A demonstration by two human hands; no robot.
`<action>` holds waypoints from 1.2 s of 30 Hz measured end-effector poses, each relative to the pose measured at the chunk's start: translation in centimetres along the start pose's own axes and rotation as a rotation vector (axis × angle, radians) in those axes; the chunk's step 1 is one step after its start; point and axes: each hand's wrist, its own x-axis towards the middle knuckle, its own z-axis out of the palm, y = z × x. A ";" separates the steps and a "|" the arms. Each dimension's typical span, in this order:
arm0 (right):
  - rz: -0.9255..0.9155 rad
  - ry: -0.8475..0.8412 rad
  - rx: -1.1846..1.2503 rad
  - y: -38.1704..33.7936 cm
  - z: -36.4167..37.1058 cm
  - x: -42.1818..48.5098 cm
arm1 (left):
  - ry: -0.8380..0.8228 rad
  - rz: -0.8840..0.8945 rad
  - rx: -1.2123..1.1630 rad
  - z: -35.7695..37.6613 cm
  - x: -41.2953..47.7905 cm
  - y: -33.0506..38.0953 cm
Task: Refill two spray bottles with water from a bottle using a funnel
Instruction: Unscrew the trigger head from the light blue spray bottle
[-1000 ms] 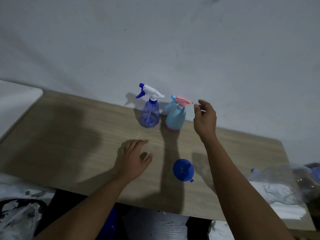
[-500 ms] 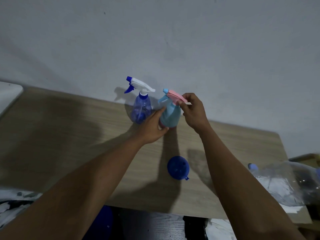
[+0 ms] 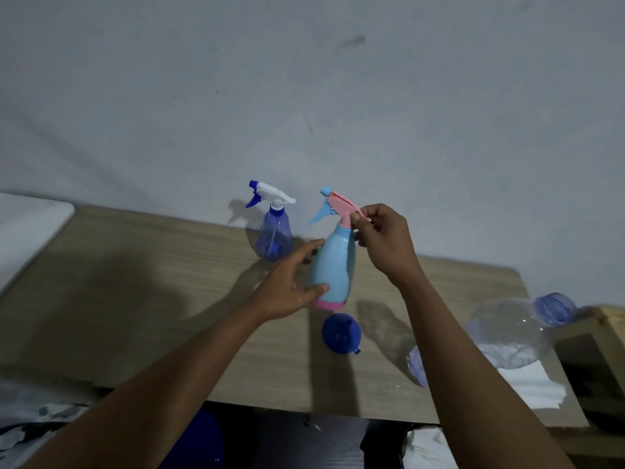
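Note:
A light blue spray bottle (image 3: 334, 262) with a pink trigger head and pink base is lifted off the wooden table (image 3: 142, 299) and tilted. My left hand (image 3: 291, 286) holds its body from the left side. My right hand (image 3: 382, 238) pinches the pink head at the neck. A clear dark-blue spray bottle (image 3: 274, 236) with a white and blue head stands at the back by the wall. A blue funnel (image 3: 341, 333) lies on the table just below the lifted bottle. A large clear water bottle (image 3: 510, 330) with a blue cap lies on its side at the right.
White paper or cloth (image 3: 527, 384) lies under the water bottle near the table's right front corner. A wooden frame (image 3: 605, 330) stands past the right edge. A white surface (image 3: 27, 228) adjoins the table at the left. The grey wall rises directly behind.
My left hand left the table and took hold of the light blue bottle. Both hands have lifted it toward me, off the table, away from the dark-blue bottle.

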 end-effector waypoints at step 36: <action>-0.222 -0.211 0.439 -13.8 -9.5 -14.5 | 0.004 0.219 -0.152 1.7 -12.5 16.4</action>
